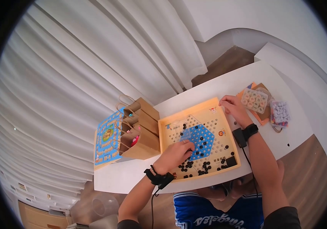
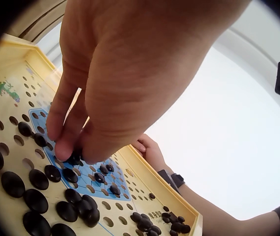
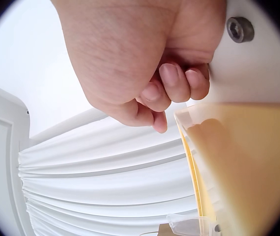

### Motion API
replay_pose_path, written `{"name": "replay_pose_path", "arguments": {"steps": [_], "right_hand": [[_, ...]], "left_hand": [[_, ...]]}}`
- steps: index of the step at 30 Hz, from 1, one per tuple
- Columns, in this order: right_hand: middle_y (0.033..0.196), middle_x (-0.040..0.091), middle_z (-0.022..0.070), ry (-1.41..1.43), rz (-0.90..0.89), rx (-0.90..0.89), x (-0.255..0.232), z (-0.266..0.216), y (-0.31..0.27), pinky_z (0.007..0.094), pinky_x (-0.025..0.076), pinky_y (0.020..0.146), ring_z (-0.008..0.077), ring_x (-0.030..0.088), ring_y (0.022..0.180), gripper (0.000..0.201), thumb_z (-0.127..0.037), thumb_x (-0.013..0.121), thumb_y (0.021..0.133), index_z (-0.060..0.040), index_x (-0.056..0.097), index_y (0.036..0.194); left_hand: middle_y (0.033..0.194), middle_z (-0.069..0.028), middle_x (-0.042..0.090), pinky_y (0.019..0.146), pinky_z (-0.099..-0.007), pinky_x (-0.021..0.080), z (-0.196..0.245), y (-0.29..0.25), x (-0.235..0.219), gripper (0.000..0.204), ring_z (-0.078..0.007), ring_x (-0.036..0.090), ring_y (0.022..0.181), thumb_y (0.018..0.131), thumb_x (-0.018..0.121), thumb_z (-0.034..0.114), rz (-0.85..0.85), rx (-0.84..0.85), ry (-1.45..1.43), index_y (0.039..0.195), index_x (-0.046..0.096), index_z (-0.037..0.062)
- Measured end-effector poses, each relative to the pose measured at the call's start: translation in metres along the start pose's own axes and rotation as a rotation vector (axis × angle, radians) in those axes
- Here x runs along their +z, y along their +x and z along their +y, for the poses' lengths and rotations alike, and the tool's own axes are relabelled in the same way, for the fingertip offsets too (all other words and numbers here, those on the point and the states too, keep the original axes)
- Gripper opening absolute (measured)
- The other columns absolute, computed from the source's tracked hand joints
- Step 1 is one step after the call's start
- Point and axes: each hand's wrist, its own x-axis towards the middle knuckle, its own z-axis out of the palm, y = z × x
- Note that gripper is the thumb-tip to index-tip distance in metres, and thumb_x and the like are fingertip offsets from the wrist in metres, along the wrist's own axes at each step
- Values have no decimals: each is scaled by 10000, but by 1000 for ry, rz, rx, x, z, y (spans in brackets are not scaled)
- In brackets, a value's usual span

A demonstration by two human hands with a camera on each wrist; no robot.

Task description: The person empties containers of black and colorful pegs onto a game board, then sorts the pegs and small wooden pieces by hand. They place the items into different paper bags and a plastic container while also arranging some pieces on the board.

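Note:
A shallow wooden game board tray [image 1: 163, 134] lies on the white table, with a blue hexagon [image 1: 208, 138] full of round holes in its middle. Over the left part of the hexagon, my left hand [image 1: 175, 153] points down and its thumb and fingertips pinch a black playing piece [image 2: 74, 158], mostly covered by the fingers. More black pieces [image 2: 35, 200] crowd the tray's near side. My right hand [image 1: 230, 105] rests by the tray's far right corner. Its fingers [image 3: 172, 82] are loosely curled, with nothing seen in them.
Brown paper bags [image 1: 148, 141] stand against the tray's left side, before a blue printed board [image 1: 106, 131]. To the right are a clear box of round pieces [image 1: 254, 100] and a box of white beads [image 1: 280, 113]. A dark socket screw [image 3: 240, 29] lies near my right hand.

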Motion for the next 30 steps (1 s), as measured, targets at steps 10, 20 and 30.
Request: {"name": "replay_pose_path", "arguments": {"steps": [10,20,30], "right_hand": [[724,529,-53,1,2,-5,0,3,2,216,299,544,26,380,604,150,-139,653,970,-25,675,875],[732,536,-48,-7,8,14,-1,3,2,216,307,544,28,396,608,145,-130,643,967,-21,671,875],[716,519,-50,-23,24,9,0,2,2,217,308,544,30,391,602,145,-133,649,966,-21,681,881]], "left_hand": [[981,-123,681,753,-387,565,-20,20,-41,205,-297,697,832,894,698,31,291,-134,-26,1096,670,54],[1097,-138,634,830,-426,560,5,-7,-4,251,-336,686,945,881,749,90,32,-62,60,1102,631,68],[988,-141,659,798,-455,542,4,-3,0,193,-374,671,913,878,715,53,-6,-35,88,1041,614,64]]}}
